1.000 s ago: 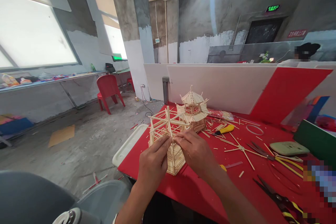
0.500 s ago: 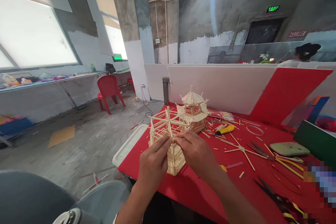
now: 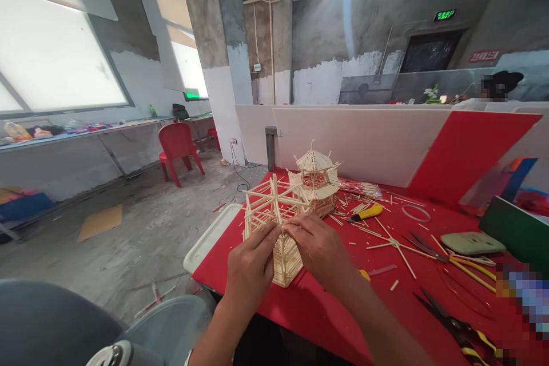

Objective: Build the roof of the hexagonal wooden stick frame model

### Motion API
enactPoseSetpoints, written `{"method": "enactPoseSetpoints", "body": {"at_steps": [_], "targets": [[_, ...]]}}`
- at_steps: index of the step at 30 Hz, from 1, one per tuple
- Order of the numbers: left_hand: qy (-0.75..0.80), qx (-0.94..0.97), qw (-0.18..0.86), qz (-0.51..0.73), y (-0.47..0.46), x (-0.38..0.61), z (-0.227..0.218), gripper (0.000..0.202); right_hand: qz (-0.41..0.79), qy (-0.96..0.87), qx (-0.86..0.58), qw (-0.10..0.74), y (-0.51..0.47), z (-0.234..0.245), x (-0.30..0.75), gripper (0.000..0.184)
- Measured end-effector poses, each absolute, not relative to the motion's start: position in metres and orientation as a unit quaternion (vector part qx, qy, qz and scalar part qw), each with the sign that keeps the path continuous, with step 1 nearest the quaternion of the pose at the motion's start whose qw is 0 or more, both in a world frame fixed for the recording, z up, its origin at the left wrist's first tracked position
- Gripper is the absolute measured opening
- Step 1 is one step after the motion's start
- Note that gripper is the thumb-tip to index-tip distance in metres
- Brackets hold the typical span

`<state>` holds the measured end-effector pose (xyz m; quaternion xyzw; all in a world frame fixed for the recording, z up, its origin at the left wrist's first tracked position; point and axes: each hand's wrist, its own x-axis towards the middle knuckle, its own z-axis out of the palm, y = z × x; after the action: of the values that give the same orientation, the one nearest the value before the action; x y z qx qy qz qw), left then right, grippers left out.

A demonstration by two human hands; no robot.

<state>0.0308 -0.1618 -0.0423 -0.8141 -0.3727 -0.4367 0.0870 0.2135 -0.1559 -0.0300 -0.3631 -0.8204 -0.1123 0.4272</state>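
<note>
Left hand (image 3: 251,260) and right hand (image 3: 323,247) pinched near upper corner of stick frame (image 3: 275,199), fingers nearly together | frame stood on bench (image 3: 315,309), between and beyond hands | judged light, stiff, joint-fragile; dense base (image 3: 286,269) offered safest hold

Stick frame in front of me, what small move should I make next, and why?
Perhaps ease the right hand slightly aside for a look: both it and the left hand pinch at the near side of the stick frame, partly hiding that spot.
</note>
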Motion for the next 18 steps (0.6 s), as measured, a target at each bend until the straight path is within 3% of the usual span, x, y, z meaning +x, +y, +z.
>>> {"method": "enactPoseSetpoints", "body": {"at_steps": [18], "targets": [[-0.371,-0.814,0.089,-0.439,-0.1635,0.0318,-0.0407,0.044,-0.119,-0.818,-0.358,0.434,-0.1551,-0.0315,0.2129,0.024]]}}
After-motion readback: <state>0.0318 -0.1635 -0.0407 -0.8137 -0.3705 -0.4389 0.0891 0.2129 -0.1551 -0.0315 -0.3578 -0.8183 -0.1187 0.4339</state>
